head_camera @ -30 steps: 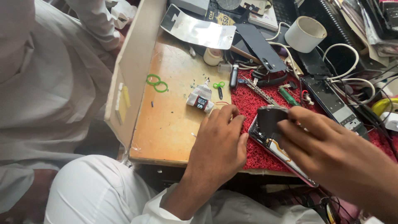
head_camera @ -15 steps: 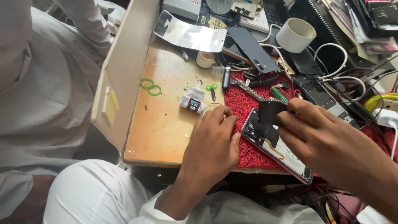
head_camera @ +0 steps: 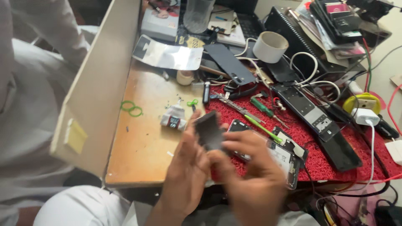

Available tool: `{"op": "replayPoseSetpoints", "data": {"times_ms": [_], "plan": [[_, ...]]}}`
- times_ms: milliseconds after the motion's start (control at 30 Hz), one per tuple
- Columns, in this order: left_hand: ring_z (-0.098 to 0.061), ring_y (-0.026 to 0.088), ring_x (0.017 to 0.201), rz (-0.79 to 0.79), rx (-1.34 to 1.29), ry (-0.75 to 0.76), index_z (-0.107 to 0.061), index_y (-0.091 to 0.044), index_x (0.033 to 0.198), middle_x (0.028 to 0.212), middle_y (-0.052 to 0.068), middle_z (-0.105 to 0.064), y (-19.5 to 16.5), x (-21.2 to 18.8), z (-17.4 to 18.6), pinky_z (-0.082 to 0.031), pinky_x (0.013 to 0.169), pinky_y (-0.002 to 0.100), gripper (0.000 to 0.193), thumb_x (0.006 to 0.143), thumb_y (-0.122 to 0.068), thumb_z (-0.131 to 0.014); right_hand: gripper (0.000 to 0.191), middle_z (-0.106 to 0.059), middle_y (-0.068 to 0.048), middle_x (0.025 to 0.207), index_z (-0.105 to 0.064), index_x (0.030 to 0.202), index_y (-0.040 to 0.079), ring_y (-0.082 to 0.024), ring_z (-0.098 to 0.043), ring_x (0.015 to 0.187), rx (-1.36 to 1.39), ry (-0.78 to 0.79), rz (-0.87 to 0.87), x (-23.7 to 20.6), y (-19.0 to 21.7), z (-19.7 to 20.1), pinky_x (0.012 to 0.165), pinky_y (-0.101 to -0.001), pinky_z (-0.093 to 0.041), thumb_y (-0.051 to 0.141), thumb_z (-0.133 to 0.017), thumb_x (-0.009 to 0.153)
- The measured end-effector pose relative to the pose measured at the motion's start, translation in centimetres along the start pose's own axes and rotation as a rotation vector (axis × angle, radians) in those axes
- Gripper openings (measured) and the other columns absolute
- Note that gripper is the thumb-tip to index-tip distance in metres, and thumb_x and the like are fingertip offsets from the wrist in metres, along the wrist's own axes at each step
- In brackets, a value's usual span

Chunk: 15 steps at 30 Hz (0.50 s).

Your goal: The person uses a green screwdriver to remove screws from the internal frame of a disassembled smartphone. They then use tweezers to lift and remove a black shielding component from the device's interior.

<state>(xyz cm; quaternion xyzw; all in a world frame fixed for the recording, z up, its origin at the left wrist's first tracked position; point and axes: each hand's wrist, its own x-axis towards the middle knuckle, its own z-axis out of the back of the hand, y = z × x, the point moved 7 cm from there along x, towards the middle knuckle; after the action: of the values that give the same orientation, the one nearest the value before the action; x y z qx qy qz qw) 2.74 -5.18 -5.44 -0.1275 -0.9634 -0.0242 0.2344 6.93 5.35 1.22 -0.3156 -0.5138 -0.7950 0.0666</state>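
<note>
The wooden tabletop (head_camera: 142,138) runs out from me, its right half under a red mat (head_camera: 318,155) that reaches the right edge, cluttered toward the far edge with cables, a roll of white tape (head_camera: 270,46) and dark phone bodies. On the mat by the near edge lies the opened phone (head_camera: 281,155), its insides showing. A moment ago both my hands were low on that phone, the dark part pressed against it; now I have lifted the dark flat panel (head_camera: 209,130) clear of it and hold it up over the near edge, where mat meets bare wood. So the piece is off the phone and free in my grasp. My left hand (head_camera: 186,171) stands upright, fingers raised, gripping the panel's left side; my right hand (head_camera: 251,167) curls in from the right, fingertips pinching its lower edge. Both are blurred. A green screwdriver (head_camera: 261,127) lies just beyond the phone, and a small glue tube (head_camera: 172,118) rests on the bare wood.
</note>
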Motion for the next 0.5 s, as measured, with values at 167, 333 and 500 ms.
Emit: {"op": "replayPoseSetpoints", "data": {"times_ms": [167, 333, 500], "plan": [[-0.065, 0.023, 0.114, 0.010, 0.384, -0.586, -0.037, -0.008, 0.150, 0.130, 0.016, -0.061, -1.0, 0.4, 3.1, -0.057, 0.093, 0.039, 0.064, 0.095, -0.031, -0.059, 0.036, -0.069, -0.019, 0.133, -0.073, 0.109, 0.004, -0.031, -0.069, 0.123, -0.219, 0.256, 0.194, -0.4, -1.0, -1.5, 0.104, -0.0405, -0.054, 0.012, -0.085, 0.076], [-0.068, 0.021, 0.105, 0.125, 0.617, -0.710, -0.043, -0.009, 0.148, 0.124, 0.011, -0.061, -1.6, 1.6, 4.1, -0.062, 0.088, 0.042, 0.060, 0.090, -0.014, -0.057, 0.041, -0.077, -0.012, 0.118, -0.076, 0.116, 0.007, -0.027, -0.071, 0.107, -0.757, 0.403, -0.069, 8.6, -6.6, 5.8, 0.091, -0.0405, -0.057, 0.026, -0.083, 0.081], [-0.071, 0.020, 0.098, 0.158, 1.108, -0.536, -0.044, -0.002, 0.140, 0.120, 0.015, -0.062, -2.7, 4.3, 3.4, -0.060, 0.085, 0.035, 0.048, 0.093, -0.005, -0.052, 0.028, -0.076, -0.010, 0.109, -0.080, 0.108, 0.010, -0.028, -0.074, 0.096, -1.084, 0.685, -0.304, 10.6, -14.2, 8.4, 0.088, -0.0402, -0.058, 0.031, -0.078, 0.089]]}}
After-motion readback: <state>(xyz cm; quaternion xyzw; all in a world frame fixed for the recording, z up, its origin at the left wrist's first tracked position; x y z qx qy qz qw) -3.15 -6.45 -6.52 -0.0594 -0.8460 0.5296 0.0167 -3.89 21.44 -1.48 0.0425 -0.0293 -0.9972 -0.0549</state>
